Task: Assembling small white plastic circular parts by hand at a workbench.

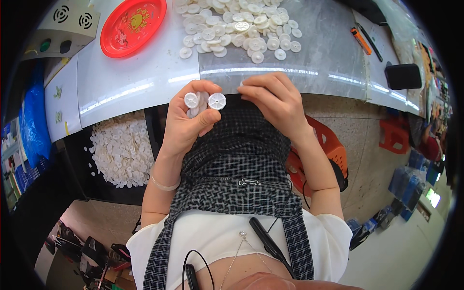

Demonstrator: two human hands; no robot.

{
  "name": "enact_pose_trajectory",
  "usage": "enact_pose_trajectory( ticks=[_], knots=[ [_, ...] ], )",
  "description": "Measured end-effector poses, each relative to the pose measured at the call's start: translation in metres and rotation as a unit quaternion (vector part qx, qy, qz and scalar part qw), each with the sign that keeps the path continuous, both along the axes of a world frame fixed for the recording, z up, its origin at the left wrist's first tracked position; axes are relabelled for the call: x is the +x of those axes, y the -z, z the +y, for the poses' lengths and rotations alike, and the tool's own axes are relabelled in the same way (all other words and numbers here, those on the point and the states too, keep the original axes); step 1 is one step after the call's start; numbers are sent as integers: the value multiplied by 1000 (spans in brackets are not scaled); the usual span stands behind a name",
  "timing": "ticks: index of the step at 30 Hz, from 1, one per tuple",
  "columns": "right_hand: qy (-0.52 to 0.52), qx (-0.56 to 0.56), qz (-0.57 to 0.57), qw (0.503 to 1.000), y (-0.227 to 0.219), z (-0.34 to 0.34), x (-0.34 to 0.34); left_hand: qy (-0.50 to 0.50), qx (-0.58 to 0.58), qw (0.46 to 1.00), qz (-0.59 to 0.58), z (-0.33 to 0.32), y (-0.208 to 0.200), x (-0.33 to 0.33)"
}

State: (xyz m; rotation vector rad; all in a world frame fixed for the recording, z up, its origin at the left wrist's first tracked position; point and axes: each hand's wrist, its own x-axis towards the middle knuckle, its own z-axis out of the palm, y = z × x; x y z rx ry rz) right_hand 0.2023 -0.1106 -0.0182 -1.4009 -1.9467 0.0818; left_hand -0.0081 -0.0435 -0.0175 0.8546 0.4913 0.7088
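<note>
Over the table's front edge, my left hand (186,121) is closed around several small white plastic gears. One toothed gear (217,101) stands between its thumb and forefinger, face up. Another round gear (192,100) rests against the fingers beside it, with more partly hidden behind. To the right, my right hand (278,99) is raised apart from the left, thumb and fingertips pinched together. A tiny white bit shows at its fingertips, too small to name. Beyond both hands, a loose pile of white gears (237,29) spreads over the grey tabletop (319,53).
A red oval plate (110,41) lies at the far left, by a beige machine (72,29). Below the table, a black bin (79,176) holds many white pieces. An orange cutter (361,41), a black pen (370,43) and a dark phone (403,77) lie right. An orange chair (338,164) stands right.
</note>
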Motion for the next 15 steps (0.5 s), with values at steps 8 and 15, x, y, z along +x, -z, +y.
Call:
enact_pose_trajectory(
  ticks=[8,15],
  knots=[
    [39,-79,282,955,-14,-3,-10,27,-17,999,-39,0,0,1],
    [-19,-207,574,792,-33,0,-16,3,-9,999,-39,-8,-11,22]
  ],
)
